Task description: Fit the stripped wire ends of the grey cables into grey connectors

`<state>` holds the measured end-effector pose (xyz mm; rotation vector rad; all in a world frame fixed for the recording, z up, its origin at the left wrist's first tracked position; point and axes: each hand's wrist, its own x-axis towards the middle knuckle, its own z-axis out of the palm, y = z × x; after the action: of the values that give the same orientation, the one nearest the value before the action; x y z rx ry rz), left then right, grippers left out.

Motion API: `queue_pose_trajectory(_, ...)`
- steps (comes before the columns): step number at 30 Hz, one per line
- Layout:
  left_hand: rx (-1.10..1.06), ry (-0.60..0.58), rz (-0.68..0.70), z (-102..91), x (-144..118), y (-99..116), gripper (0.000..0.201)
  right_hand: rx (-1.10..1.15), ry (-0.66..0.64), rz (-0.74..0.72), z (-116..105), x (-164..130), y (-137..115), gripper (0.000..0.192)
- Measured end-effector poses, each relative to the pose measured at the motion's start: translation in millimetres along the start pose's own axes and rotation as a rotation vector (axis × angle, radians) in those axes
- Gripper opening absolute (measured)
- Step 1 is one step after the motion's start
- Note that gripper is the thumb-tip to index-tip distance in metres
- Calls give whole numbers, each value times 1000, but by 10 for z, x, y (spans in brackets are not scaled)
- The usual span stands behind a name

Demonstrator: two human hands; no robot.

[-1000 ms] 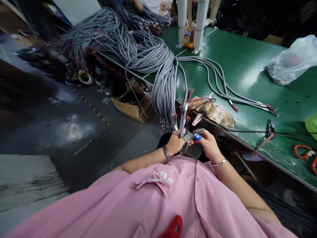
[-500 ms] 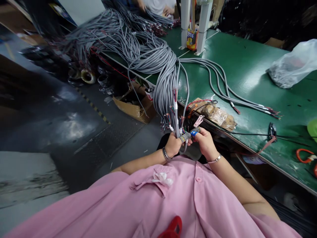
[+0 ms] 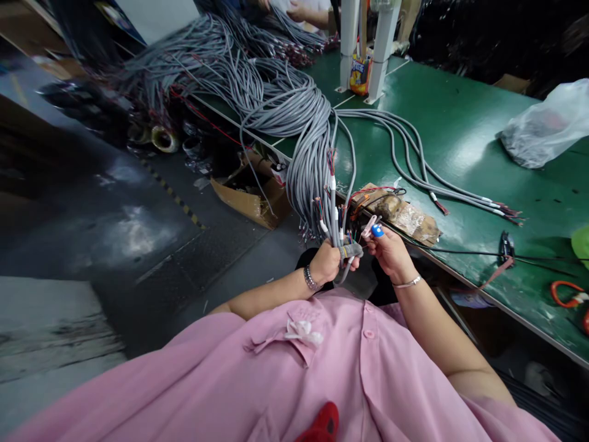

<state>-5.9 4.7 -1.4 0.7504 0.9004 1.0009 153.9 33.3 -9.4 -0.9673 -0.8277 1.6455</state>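
A pink shirt [image 3: 285, 380] fills the bottom of the view, with both bare forearms reaching forward from it. The left hand [image 3: 327, 263] is clenched around a small bunch of grey cable ends [image 3: 335, 215], which are held upright just off the near edge of the surface, their coloured wire tips fanned out above the fist. A metal bracelet [image 3: 311, 280] is worn on that wrist. The right hand [image 3: 390, 253] is held just beside the left, its fingers pinched together at the wire tips; a blue fingertip cover [image 3: 377, 231] is seen on one finger, and what exactly is pinched cannot be told. A thin bangle [image 3: 407, 283] is worn on the right wrist.

Just beyond the hands, a brown taped packet [image 3: 405, 215] is laid on the edge of the green surface [image 3: 460, 135]. Further right, a red-handled tool [image 3: 568, 293] is seen near the edge. An open cardboard box [image 3: 251, 196] is set on the floor to the left. A thick bundle of grey cables [image 3: 285, 104] is draped over the surface edge, and a few loose cables [image 3: 414, 166] are spread across it. A clear plastic bag [image 3: 547, 126] is seen at the far right, and another person's hands [image 3: 294, 8] at the far end.
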Motion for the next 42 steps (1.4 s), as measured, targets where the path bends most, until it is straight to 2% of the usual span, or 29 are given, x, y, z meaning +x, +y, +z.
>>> queue_pose_trajectory(2,-16,-6,5,12,26,9,31,-94,111,-120,32,2,9,31)
queue_pose_trajectory(4,-22,-8,2,20,46,12,31,-101,163,-143,51,15,41,37)
queue_pose_trajectory(8,-12,-6,-23,30,78,-2,32,128,75,20,65,93,107,42)
queue_pose_trajectory(12,14,-2,-27,43,99,-36,32,275,113,59,69,175,147,36)
queue_pose_trajectory(18,53,32,-28,50,101,-64,32,310,132,65,76,173,156,38)
queue_pose_trajectory(24,43,62,-1,29,5,-46,32,319,37,156,37,88,66,49)
queue_pose_trajectory(28,7,110,73,51,-84,-33,29,339,0,190,23,64,23,45)
queue_pose_trajectory(33,-48,205,117,137,-81,-27,28,261,82,117,35,83,41,29)
queue_pose_trajectory(36,-55,243,151,179,-43,-32,27,166,111,31,40,63,82,33)
queue_pose_trajectory(40,-47,262,156,206,-5,-46,28,-33,220,-188,40,30,139,38)
queue_pose_trajectory(42,-44,266,155,209,9,-59,28,0,181,-147,43,43,151,40)
